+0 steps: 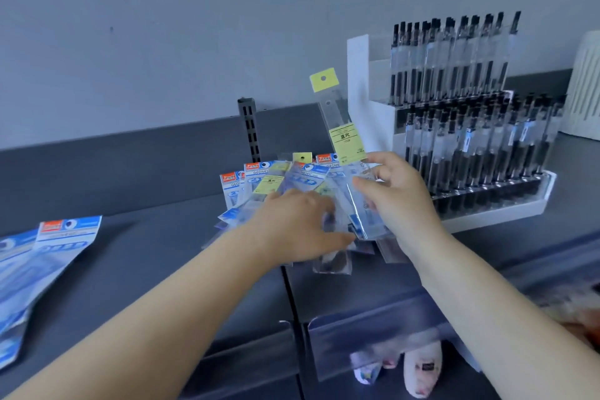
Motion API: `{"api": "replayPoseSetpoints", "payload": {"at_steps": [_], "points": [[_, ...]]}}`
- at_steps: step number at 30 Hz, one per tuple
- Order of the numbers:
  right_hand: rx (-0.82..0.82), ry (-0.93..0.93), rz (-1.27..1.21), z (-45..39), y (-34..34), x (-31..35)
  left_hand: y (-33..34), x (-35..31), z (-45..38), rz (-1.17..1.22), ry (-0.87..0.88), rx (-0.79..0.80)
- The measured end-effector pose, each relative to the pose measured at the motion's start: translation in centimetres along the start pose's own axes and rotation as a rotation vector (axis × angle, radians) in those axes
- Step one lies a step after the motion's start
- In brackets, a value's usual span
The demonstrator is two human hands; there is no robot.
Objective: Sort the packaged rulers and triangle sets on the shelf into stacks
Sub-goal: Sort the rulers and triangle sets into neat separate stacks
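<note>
A fanned heap of packages (259, 187) lies on the dark shelf (146, 256): blue-and-white triangle sets with red labels mixed with clear ruler sleeves with yellow tags. My left hand (298, 224) rests on the heap, fingers spread over the packs. My right hand (399, 195) grips a clear packaged ruler (341, 127) with a yellow header, held upright above the heap, along with a blue-edged pack (360, 214) beneath it. At the far left lies a separate stack of blue triangle sets (48, 247).
A white tiered rack of black pens (470, 127) stands right behind my right hand. A slotted metal upright (250, 127) rises at the shelf's back. A white ribbed object (584, 84) is at the far right. Clear price-strip holders (373, 341) run along the shelf's front edge.
</note>
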State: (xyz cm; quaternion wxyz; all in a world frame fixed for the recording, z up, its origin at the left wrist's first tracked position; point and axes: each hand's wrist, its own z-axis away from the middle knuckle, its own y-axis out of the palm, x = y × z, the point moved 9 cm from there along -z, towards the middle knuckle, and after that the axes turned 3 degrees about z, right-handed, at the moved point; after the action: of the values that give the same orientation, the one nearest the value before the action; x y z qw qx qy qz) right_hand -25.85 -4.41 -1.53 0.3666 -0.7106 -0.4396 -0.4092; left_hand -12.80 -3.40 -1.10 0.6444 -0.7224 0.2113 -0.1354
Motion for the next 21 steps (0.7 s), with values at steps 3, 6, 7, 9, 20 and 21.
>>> {"api": "replayPoseSetpoints", "payload": {"at_steps": [3, 6, 7, 9, 20, 21], "points": [[0.051, 0.018, 0.014, 0.5, -0.1, 0.5, -0.6, -0.2, 1.5, -0.067, -0.108, -0.158], [0.096, 0.035, 0.021, 1.2, -0.7, 1.1, 0.4, 0.6, 3.0, -0.016, -0.242, -0.114], [0.096, 0.049, 0.004, 1.6, -1.0, 1.2, 0.7, 0.8, 3.3, -0.011, -0.267, -0.093], [0.097, 0.088, -0.040, 2.5, -1.2, 1.0, 1.3, 1.5, 3.6, 0.019, -0.299, -0.082], [0.046, 0.102, -0.292, 6.9, 0.7, 2.1, 1.1, 5.0, 7.0, 0.836, -0.227, -0.280], [0.051, 0.093, -0.313, 7.4, 1.3, 2.5, 0.7, 5.7, 7.9, 0.926, -0.234, -0.324]]}}
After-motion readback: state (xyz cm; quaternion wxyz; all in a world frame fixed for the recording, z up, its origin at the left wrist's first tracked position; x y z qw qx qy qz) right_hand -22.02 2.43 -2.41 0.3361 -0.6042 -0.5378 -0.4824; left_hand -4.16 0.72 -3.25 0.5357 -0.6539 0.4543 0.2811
